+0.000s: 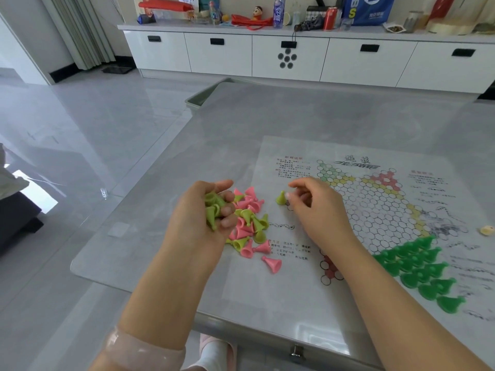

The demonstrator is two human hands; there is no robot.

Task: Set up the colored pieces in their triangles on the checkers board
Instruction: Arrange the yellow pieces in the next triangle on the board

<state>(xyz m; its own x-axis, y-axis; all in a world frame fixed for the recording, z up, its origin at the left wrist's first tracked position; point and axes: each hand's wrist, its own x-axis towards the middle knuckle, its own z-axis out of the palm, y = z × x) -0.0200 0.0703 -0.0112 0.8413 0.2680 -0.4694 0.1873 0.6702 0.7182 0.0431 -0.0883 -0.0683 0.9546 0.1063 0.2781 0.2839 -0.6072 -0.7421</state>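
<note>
A paper checkers board (375, 204) lies on the grey table, its star of white circles to the right. Dark green pieces (417, 269) fill the near right triangle. A loose pile of pink and lime pieces (249, 226) sits left of the board. My left hand (206, 218) is cupped above the pile and holds several lime pieces (213, 207). My right hand (316, 204) pinches one lime piece (281, 198) upright at the board's left corner.
The table's near edge (267, 328) has a metal knob (296, 353). A small cream object (487, 230) lies at the far right of the board. A grey-green bin (203, 96) stands beyond the table's far left corner. A white cabinet (294, 57) lines the wall.
</note>
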